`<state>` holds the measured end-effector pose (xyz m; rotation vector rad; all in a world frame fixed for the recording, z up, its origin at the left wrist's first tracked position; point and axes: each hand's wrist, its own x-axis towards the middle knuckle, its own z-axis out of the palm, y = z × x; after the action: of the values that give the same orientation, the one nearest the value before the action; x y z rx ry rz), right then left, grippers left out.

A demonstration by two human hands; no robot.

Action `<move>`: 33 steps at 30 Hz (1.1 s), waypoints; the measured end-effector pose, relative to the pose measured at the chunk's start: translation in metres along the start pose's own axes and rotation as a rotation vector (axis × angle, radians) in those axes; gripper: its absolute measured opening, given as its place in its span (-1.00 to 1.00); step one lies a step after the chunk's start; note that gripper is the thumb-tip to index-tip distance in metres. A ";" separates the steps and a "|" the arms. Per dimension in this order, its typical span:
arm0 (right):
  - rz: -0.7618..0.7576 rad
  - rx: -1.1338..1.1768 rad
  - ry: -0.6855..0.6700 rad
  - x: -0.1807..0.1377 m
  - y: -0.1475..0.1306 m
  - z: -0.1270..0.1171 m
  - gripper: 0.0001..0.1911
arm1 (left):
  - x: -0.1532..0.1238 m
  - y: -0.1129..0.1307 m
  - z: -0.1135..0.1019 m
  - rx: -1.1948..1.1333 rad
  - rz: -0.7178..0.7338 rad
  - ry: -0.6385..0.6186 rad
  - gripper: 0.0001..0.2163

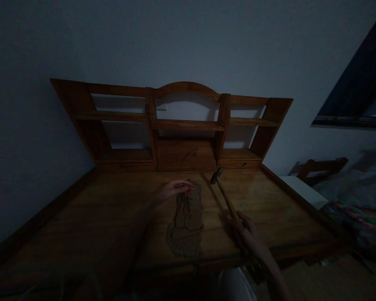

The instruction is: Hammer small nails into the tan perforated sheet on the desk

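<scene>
My right hand point(246, 232) is wrapped round the wooden handle of a hammer point(227, 198). The dark hammer head is raised to the right of a ragged brown sheet, perhaps cardboard point(184, 240), that lies on the wooden desk point(119, 217). Over the far end of this sheet is my left hand point(175, 188), thumb and fingertips drawn together in a pinch. Dim light hides whatever is between those fingertips. Just below them, small dark and orange bits point(190, 202) lie on the sheet, too dim to name.
Along the back of the desk stands a wooden shelf unit point(188, 125) against the wall. A raised edge point(297, 200) borders the desktop on the right. Beyond it are a white surface point(303, 190), a wooden chair back point(322, 169) and a plastic-covered pile point(357, 209).
</scene>
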<state>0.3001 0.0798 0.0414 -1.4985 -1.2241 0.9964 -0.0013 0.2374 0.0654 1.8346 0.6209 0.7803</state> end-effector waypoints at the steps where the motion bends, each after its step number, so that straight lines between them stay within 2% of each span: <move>1: 0.007 0.002 0.008 -0.001 -0.002 0.000 -0.48 | -0.001 0.006 0.003 -0.006 -0.003 -0.006 -0.69; 5: 0.063 0.016 0.031 -0.005 -0.009 0.000 -0.43 | -0.001 0.027 0.012 0.037 0.035 -0.068 -0.74; 7: 0.078 0.019 0.035 -0.006 -0.011 0.000 -0.43 | 0.000 0.030 0.016 0.080 0.071 -0.067 -0.68; 11: 0.098 0.030 -0.005 -0.005 -0.008 0.001 -0.43 | -0.001 0.028 0.019 0.144 0.069 -0.033 -0.54; 18: 0.060 -0.009 0.000 -0.002 -0.004 -0.001 -0.50 | 0.000 0.016 0.020 0.217 0.094 -0.015 -0.49; 24: 0.051 -0.058 -0.039 -0.001 -0.006 0.000 -0.50 | -0.001 0.015 0.015 0.207 0.132 0.129 -0.53; 30: 0.124 -0.009 -0.015 -0.001 -0.005 0.001 -0.39 | 0.000 0.006 -0.003 0.155 0.025 0.453 -0.71; 33: 0.115 0.015 0.006 -0.002 -0.010 0.002 -0.43 | 0.001 -0.001 -0.009 0.088 -0.007 0.503 -0.71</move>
<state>0.2954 0.0784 0.0507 -1.5734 -1.1343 1.0734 -0.0075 0.2439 0.0672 1.7163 0.9917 1.2420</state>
